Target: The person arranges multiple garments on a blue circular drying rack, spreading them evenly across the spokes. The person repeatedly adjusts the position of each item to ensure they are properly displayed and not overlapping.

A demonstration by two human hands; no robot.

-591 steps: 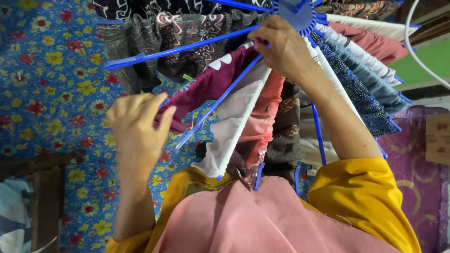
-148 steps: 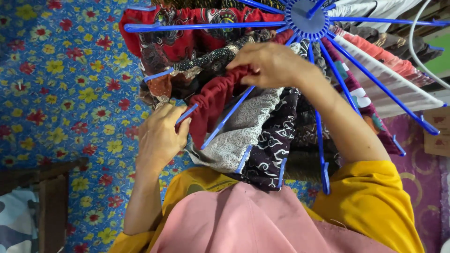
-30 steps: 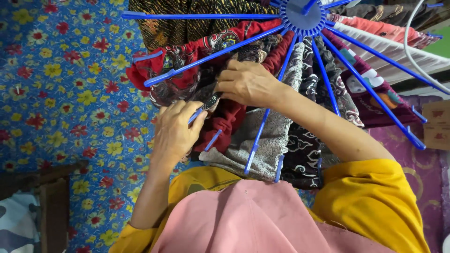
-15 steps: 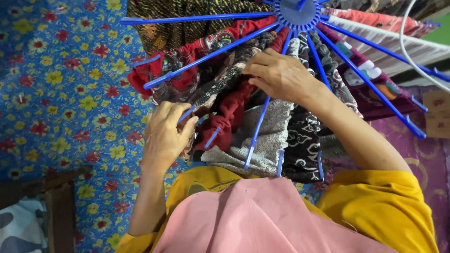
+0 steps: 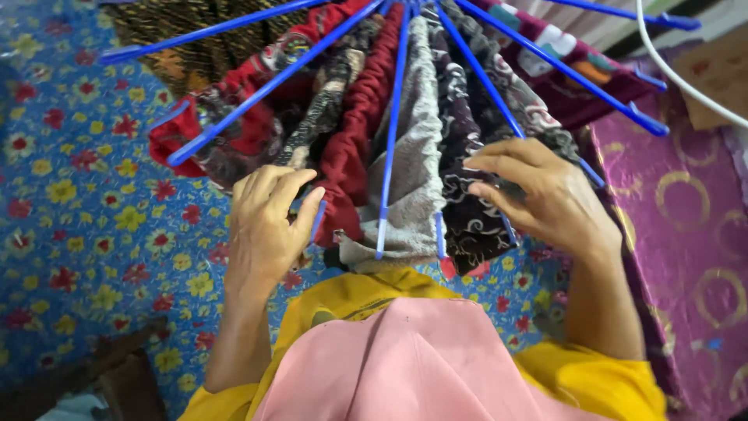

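Observation:
A blue plastic drying rack (image 5: pixel 393 132) fans its spokes out from the top of the head view, each spoke hung with bunched cloth. My left hand (image 5: pixel 266 222) grips the end of a spoke beside a dark red gathered cloth (image 5: pixel 354 148). My right hand (image 5: pixel 538 191) pinches a black patterned cloth (image 5: pixel 460 179) over another spoke. A grey cloth (image 5: pixel 414 171) hangs between the two hands.
A blue floral sheet (image 5: pixel 86 203) covers the surface at the left. A purple cloth with gold rings (image 5: pixel 686 234) lies at the right. A red patterned cloth (image 5: pixel 234 125) hangs on the left spokes. My yellow sleeves and pink garment (image 5: pixel 405 366) fill the bottom.
My right hand has moved from the dark red cloth rightward to the black patterned cloth. The rack now sits closer and its spokes are spread wider. My left hand stays at its spoke end.

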